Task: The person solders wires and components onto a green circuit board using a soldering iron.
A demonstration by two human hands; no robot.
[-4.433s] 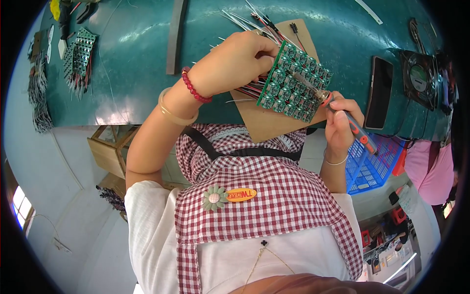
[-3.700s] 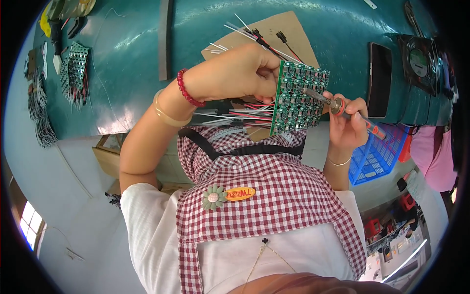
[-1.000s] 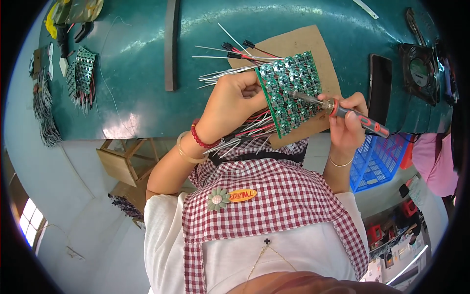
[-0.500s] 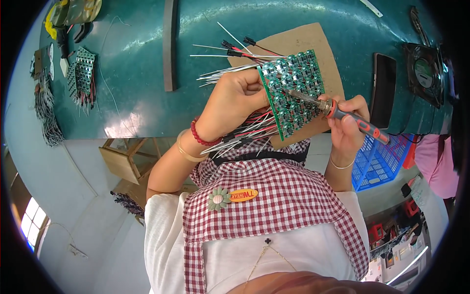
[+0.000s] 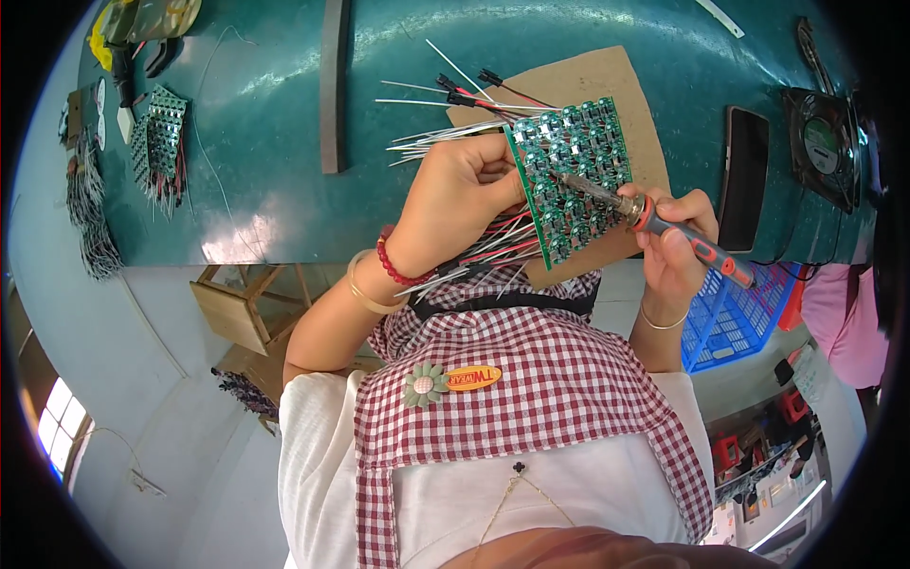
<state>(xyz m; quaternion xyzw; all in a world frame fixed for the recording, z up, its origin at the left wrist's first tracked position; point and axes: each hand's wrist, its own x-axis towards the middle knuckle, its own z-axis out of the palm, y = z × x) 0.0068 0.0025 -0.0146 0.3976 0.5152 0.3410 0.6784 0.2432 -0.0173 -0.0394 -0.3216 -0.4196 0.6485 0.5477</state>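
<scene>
My left hand point(image 5: 469, 185) is closed at the left edge of a green circuit board panel point(image 5: 573, 180), which is tilted up and covered with rows of small components. White, red and black wires point(image 5: 498, 237) trail from behind the panel, on both sides of that hand; some end in black connectors point(image 5: 463, 98). My right hand point(image 5: 678, 237) grips a soldering iron point(image 5: 697, 245) with a grey and red handle. Its metal tip points left over the panel's face, near the left-hand columns of components; whether it touches cannot be made out. A piece of brown cardboard point(image 5: 645, 123) lies beneath.
On the green table point(image 5: 256, 142) lie a dark bar point(image 5: 332, 85), a phone point(image 5: 744, 178) and a black fan point(image 5: 823, 147). More wired panels point(image 5: 159, 142) and a wire bundle point(image 5: 93, 209) are at left. A blue crate point(image 5: 735, 318) stands below the right edge.
The panel, wires and my left hand have shifted very slightly right and the panel's tilt has changed a little. The iron stays nearly in place over it.
</scene>
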